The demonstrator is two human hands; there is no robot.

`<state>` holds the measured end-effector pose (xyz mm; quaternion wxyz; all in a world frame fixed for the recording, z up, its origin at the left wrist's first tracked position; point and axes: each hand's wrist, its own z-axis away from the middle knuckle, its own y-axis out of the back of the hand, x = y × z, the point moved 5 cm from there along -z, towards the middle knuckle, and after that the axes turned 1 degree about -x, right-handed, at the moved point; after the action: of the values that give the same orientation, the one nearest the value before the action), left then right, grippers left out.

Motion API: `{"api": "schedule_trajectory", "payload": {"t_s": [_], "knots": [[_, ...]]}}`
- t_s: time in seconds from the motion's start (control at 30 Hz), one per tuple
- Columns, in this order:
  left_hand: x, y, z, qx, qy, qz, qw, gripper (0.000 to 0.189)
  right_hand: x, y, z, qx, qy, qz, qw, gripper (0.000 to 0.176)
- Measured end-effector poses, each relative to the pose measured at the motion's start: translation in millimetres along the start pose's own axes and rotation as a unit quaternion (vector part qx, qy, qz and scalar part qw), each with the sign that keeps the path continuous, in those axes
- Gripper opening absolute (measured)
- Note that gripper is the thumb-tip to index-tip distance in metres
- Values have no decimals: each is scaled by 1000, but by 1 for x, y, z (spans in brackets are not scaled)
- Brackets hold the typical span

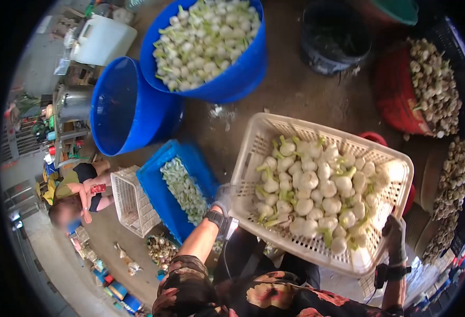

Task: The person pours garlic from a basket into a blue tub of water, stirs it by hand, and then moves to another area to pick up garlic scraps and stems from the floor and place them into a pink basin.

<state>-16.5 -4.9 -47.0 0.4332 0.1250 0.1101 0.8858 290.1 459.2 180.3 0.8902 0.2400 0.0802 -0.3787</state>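
A cream plastic basket (322,127) filled with white garlic bulbs (317,190) hangs tilted in front of my body. My left hand (225,198), in a pale glove, grips the basket's left side. On the lower right corner, my right hand (395,235), gloved too, is closed round the rim. Both wrists carry dark straps with small devices. Just left of my left hand lies a blue crate (161,185) with pale green-white pieces inside.
Farther up are a blue tub (253,79) full of garlic and another blue tub (118,105). A black bucket (327,61) and a red tub (393,90) of garlic stand to the right. At left, a seated person (79,187) is near a white crate (132,201).
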Motion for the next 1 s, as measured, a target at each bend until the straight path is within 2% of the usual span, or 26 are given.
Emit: {"api": "schedule_trajectory", "payload": {"t_s": [0.03,0.07,0.1,0.17,0.2,0.3,0.33,0.43,0.47,0.53,0.6,0.63,0.67,0.7,0.77,0.8,0.83,0.87,0.97,1.0], "knots": [[2,-5,4,-10,20,-29,999,29,-6,2,9,-8,-14,-21,1000,17],[4,-9,6,-20,41,-57,997,28,-13,1,19,33,-8,-24,999,20],[79,43,6,28,-114,-79,990,28,-42,-23,26,4,84,-65,994,20],[100,40,39,7,-272,-138,952,27,-56,-2,76,28,128,-37,991,21],[115,42,75,-47,-76,67,994,29,-31,9,80,-8,116,-73,991,19],[137,49,60,38,-177,-131,975,32,-4,18,95,5,161,-157,974,18],[134,48,61,-36,-86,27,995,35,-4,9,106,-6,174,-151,973,18],[143,58,55,-40,-142,18,989,36,1,-11,141,-4,177,-166,970,18],[156,64,43,-8,-173,-93,980,38,3,-21,145,14,188,-168,968,18],[171,57,4,-43,-310,-188,931,35,1,-40,162,24,188,-188,964,17],[178,43,-51,-50,-427,-218,876,32,20,-45,182,34,208,-209,955,17],[181,51,-39,-117,-402,-154,895,32,31,-45,198,46,195,-213,956,17],[186,71,-8,-189,-361,-91,909,33,22,-59,221,64,223,-220,948,17],[182,77,-4,-221,-340,-19,914,34,10,-81,240,13,208,-263,942,17],[171,94,-9,-248,-316,138,905,39,-11,-116,268,131,235,-216,938,14],[164,103,-15,-244,-314,225,890,41,-29,-135,287,110,265,-198,937,13],[161,112,-11,-191,-461,132,856,43,-45,-151,303,87,296,-179,934,12],[158,120,0,-127,-596,36,792,46,-59,-158,313,74,300,-183,933,13],[135,107,7,-151,-454,-74,875,42,-107,-181,315,93,308,-133,937,15],[141,93,16,-123,-483,-128,857,42,-133,-186,308,85,293,-79,949,16]]}}
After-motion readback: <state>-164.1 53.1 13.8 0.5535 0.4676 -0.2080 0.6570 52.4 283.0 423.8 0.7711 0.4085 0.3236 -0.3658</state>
